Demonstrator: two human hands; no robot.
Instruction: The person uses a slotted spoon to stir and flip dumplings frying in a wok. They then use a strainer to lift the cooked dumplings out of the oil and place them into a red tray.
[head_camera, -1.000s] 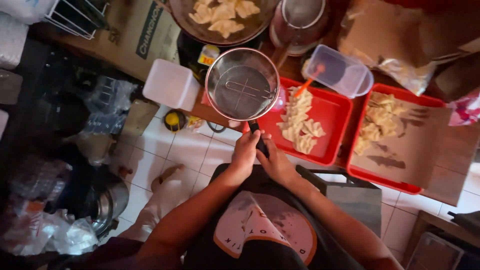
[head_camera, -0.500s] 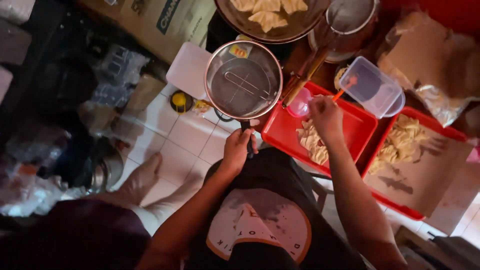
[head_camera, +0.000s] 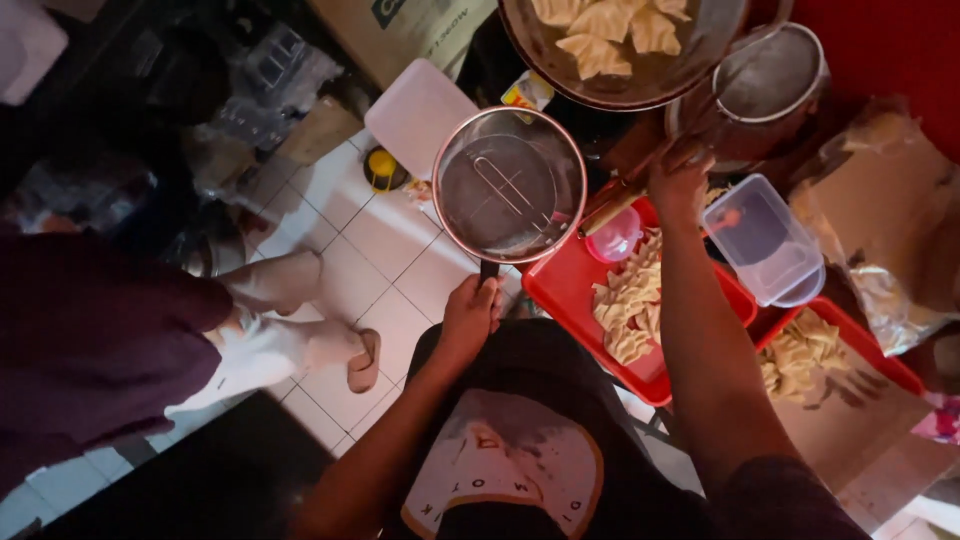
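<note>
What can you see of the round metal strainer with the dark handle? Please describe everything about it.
The strainer is a round, shallow metal bowl with a shiny rim and what looks like fine mesh. Thin wire bars cross its middle. It looks empty and is held about level above the white tiled floor, beside the red tray. Its dark handle points toward the person, and the left hand is closed around it. Nothing else appears to touch it.

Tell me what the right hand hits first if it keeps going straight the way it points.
Probably the metal pot: the right hand points up the picture and the pot lies just beyond its fingers, though depth is unclear from above.
</note>
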